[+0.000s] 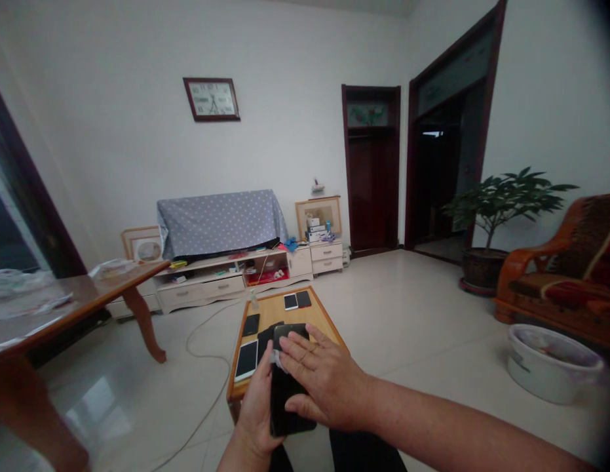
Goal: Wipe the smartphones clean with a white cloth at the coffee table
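Note:
My left hand (pixel 257 410) is wrapped round the lower left side of a black phone (pixel 291 410), tilted up towards me. Across its dark screen lies my right hand (pixel 319 370), fingers stretched out and thumb apart, pressing a small crumpled white wipe (pixel 274 358) under the fingertips. Most of the wipe is hidden. Beyond the hands, on a low wooden table (pixel 275 303), lie a white-framed tablet (pixel 246 360), a dark phone (pixel 251 324), a white phone (pixel 291 301) and another dark phone (pixel 303 299). A dark cloth-like item (pixel 269 333) is partly covered by the held phone.
A small clear bottle (pixel 254 300) stands at the table's far left corner. To the left is a larger wooden table (pixel 152 269); a cable (pixel 206 356) runs over the floor. On the right are a white tub (pixel 550 373), a potted plant (pixel 486 262) and a wooden sofa (pixel 531 262).

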Available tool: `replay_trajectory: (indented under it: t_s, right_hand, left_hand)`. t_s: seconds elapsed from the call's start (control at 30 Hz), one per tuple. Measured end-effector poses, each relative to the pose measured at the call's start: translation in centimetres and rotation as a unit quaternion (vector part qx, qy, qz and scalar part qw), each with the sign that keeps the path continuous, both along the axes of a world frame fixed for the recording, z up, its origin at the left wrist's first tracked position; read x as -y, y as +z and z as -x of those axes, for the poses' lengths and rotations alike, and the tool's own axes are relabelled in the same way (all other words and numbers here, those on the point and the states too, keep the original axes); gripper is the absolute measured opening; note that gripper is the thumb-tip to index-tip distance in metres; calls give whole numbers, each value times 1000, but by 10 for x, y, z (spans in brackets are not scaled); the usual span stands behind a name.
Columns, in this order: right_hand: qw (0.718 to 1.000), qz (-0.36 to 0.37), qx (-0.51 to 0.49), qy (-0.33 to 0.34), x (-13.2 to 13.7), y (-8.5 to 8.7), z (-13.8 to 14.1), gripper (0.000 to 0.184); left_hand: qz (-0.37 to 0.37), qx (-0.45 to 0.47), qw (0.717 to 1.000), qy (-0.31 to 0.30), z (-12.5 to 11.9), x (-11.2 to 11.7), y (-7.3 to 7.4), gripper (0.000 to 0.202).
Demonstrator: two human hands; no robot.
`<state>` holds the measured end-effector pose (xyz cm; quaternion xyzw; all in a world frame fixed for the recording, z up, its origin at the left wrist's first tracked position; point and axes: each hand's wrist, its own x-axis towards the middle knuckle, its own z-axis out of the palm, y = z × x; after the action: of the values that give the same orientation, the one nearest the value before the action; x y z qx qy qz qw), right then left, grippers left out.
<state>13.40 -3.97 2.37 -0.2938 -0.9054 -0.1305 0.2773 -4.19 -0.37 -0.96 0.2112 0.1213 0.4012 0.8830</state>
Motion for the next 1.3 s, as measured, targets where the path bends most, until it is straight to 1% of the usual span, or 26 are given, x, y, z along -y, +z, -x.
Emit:
replay_trajectory:
  t_s: [0.13, 0.2, 0.27, 0.4, 0.47, 0.53, 0.6, 0.67, 0.73, 0.8, 0.93, 1.0, 1.03, 1.1, 1.13, 1.2, 1.27, 1.3]
  right_hand:
    - [996, -13, 48, 68, 21, -20, 9, 69]
    - [995, -13, 56, 87, 24, -23, 12, 68]
    - [997, -8, 37, 70, 17, -15, 10, 66]
    - [1000, 3, 10, -8, -8, 11, 0, 66]
    - [1000, 6, 11, -26, -11, 13, -2, 68]
    - [1000, 4, 16, -10, -3, 3, 0, 72]
    - [999, -9, 34, 40, 10, -13, 5, 73]
    - [993, -29, 60, 96, 21, -28, 10, 66]
    - [989, -34, 73, 120, 24, -32, 13, 62]
    - [993, -20, 58, 101, 15, -24, 11, 64]
    - [1000, 3, 9, 9, -18, 5, 0, 66]
    - [1000, 8, 4, -21, -26, 11, -3, 68]
    - [1000, 11, 7, -25, -25, 10, -3, 70]
    - [1000, 20, 16, -11, -15, 0, 0, 75]
    - [999, 23, 23, 8, -6, -6, 3, 77]
    - [997, 23, 46, 61, 11, -19, 9, 77]
    - [992, 22, 65, 103, 21, -25, 13, 73]
    - [991, 23, 67, 112, 21, -24, 14, 72]
  left_hand:
    - [35, -20, 995, -93, 7, -1, 6, 69]
    - [44, -18, 993, -111, 7, 0, 8, 72]
    - [39, -14, 995, -90, 4, 0, 7, 67]
    - [0, -5, 1000, -7, -3, 0, 2, 46]
    - [-16, -3, 1000, 3, -3, -1, 2, 46]
    - [-16, -12, 1000, -13, 1, -1, 4, 55]
    - [0, -33, 998, -45, 6, -2, 7, 70]
    - [13, -49, 997, -64, 10, -2, 9, 86]
    - [10, -57, 996, -62, 10, -3, 9, 96]
    - [-1, -55, 997, -54, 6, -2, 7, 96]
    - [-51, -9, 999, -7, -6, 0, 1, 74]
    - [-66, 2, 998, 2, -8, 1, -1, 69]
    - [-67, 0, 998, 3, -6, 1, -1, 68]
    - [-55, -9, 998, 1, -1, -1, -1, 69]
    - [-43, -19, 999, -6, 3, -2, 0, 72]
    - [-22, -43, 998, -33, 10, -5, 0, 84]
    - [-10, -59, 996, -60, 14, -8, 0, 96]
    - [-7, -61, 996, -71, 14, -8, 0, 98]
